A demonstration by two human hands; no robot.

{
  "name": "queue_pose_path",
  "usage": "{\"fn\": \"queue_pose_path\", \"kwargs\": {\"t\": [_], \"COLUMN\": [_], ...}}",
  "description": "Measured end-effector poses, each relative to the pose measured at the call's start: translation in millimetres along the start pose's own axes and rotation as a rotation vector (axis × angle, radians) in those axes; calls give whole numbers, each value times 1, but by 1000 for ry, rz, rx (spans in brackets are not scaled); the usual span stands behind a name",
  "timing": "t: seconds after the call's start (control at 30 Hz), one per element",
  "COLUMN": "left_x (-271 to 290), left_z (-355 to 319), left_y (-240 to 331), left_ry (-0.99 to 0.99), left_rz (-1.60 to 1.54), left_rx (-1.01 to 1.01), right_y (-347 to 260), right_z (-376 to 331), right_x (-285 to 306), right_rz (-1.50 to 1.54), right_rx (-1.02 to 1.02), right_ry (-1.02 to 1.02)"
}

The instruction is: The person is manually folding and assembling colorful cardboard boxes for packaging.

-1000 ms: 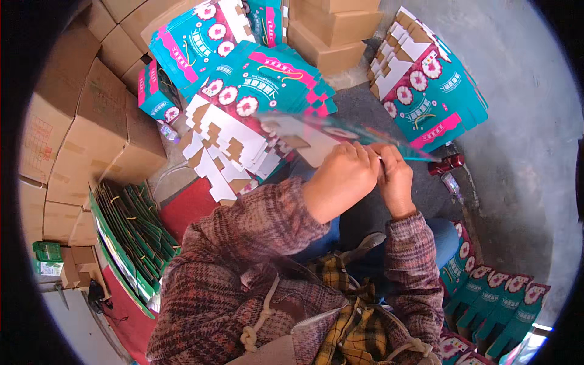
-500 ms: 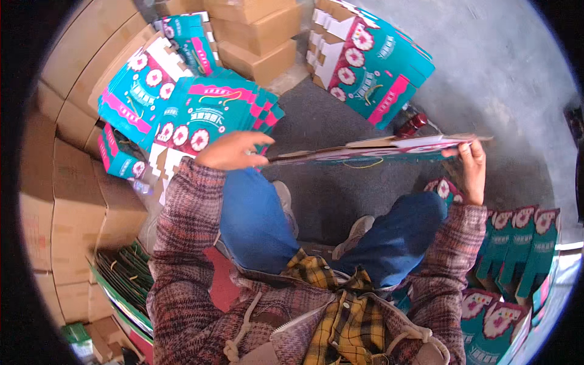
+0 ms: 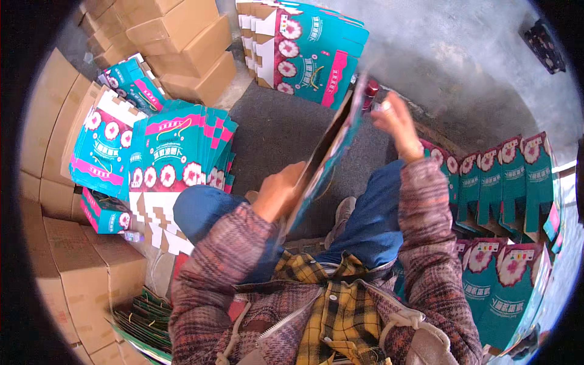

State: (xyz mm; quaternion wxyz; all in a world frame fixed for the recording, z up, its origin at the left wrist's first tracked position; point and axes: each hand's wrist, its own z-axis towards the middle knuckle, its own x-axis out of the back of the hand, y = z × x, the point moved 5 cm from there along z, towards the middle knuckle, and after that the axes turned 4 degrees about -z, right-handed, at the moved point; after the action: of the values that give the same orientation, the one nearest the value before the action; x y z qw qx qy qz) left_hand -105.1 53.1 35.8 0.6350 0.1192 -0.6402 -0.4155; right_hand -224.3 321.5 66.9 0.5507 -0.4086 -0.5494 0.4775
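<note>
Your left forearm (image 3: 222,252) slants up and inward from lower left; left wrist (image 3: 260,210) about straight, left hand (image 3: 280,190) clasped, fingertips hidden. Your right forearm (image 3: 429,219) reaches farther forward, angled slightly in. Right hand (image 3: 398,126) sits higher than the left, fingers bent, a bit blurred, closure unclear. Hands well apart, both elbows low.

Left grip (image 3: 281,191) on carton (image 3: 332,157) — right grip (image 3: 396,126) nearby

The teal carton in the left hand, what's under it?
Dark grey mat shows on both sides of the teal carton; whatever it covers directly underneath can't be seen.
</note>
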Motion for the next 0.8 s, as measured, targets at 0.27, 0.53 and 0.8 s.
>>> {"fn": "queue_pose_path", "kwargs": {"t": [0.27, 0.53, 0.8], "left_x": [-73, -59, -39], "left_z": [-3, 5, -7], "left_y": [-9, -14, -21], "left_ry": [196, 309, 217], "left_rz": [-90, -170, 35], "left_rx": [219, 118, 97], "right_y": [51, 46, 79], "right_z": [-42, -50, -25], "right_x": [-82, -79, -56], "right_rz": [-355, -177, -166], "right_rx": [-141, -184, -172], "right_ry": [-279, -367, -218]}}
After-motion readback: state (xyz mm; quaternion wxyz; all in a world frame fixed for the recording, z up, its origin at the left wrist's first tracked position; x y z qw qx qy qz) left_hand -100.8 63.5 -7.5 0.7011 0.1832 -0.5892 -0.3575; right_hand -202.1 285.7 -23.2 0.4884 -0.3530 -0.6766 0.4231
